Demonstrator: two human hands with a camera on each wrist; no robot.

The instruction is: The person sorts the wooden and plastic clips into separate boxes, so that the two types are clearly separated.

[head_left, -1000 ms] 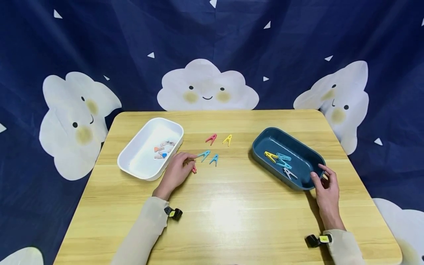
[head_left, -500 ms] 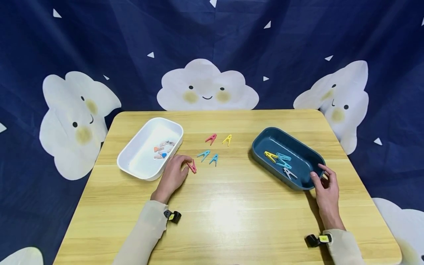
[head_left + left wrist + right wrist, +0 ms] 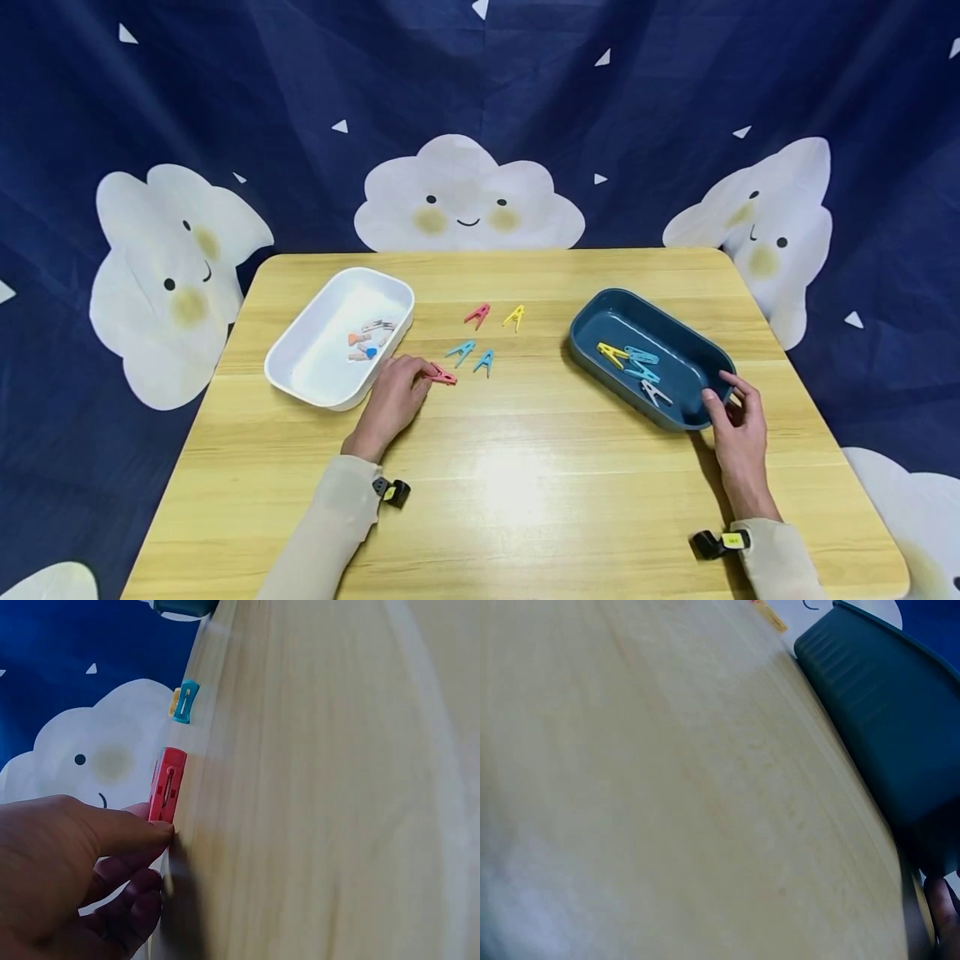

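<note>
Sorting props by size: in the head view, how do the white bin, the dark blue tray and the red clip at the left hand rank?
White bin and dark blue tray look alike, so unranked.
Red clip, far smallest.

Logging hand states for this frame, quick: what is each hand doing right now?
Left hand: pinching the red clothespin on the table.
Right hand: gripping the near rim of the dark blue tray.

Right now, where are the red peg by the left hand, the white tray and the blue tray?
red peg (image 3: 442,377), head view, middle of its body.
white tray (image 3: 324,395), head view, near rim.
blue tray (image 3: 678,422), head view, near rim beside the right hand (image 3: 738,433).
</note>
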